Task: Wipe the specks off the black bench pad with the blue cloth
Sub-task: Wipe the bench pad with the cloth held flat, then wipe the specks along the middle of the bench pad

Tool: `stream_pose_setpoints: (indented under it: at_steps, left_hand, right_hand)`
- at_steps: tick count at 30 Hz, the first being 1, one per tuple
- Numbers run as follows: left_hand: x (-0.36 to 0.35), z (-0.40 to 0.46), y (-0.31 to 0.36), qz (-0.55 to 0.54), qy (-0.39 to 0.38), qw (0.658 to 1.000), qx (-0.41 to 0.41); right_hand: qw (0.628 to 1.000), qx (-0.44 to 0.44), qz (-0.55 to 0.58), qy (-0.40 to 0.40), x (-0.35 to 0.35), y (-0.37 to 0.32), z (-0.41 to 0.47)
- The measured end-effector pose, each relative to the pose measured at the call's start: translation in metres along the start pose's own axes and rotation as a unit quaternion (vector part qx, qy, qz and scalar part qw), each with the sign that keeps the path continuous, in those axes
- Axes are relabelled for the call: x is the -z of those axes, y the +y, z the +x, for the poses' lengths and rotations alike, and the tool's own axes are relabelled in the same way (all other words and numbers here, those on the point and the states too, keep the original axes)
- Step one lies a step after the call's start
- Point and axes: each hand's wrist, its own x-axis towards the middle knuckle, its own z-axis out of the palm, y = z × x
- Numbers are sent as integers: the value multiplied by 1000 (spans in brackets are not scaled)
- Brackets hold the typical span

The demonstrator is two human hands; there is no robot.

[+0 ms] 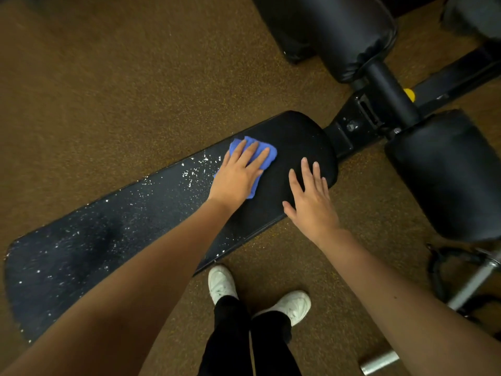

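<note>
Blue cloth (254, 156) pressed under flat left hand (238, 175).

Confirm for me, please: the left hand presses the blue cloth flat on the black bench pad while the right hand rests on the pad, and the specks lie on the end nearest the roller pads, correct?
Not quite. The head view shows the white specks left of the crumpled blue cloth, toward the black bench pad's far end, away from the black roller pads. The left hand presses the cloth; the right hand rests on the pad.
</note>
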Motion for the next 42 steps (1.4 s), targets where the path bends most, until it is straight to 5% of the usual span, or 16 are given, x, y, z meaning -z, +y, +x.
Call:
stream_pose_setpoints:
  at_steps: [9,18,27,31,39,42]
  left_hand:
    - [7,36,0,-36,40,992,112]
    - [-10,-21,14,-29,-1,999,-26]
    - [3,23,8,-60,20,994,86]
    - [-5,-17,20,-33,13,998,60]
    - [7,-74,7,-63,103,976,179]
    - [9,-92,-15,-82,78,965,235]
  right_hand:
    - [1000,-7,0,-5,0,-1,1]
    - [1000,-2,24,-17,2,3,1]
    - [999,-10,32,-16,0,0,1]
    - [999,-7,36,-15,1,1,2]
    - [993,17,100,56,0,-61,-8]
    - [992,26,109,63,-12,-93,0]
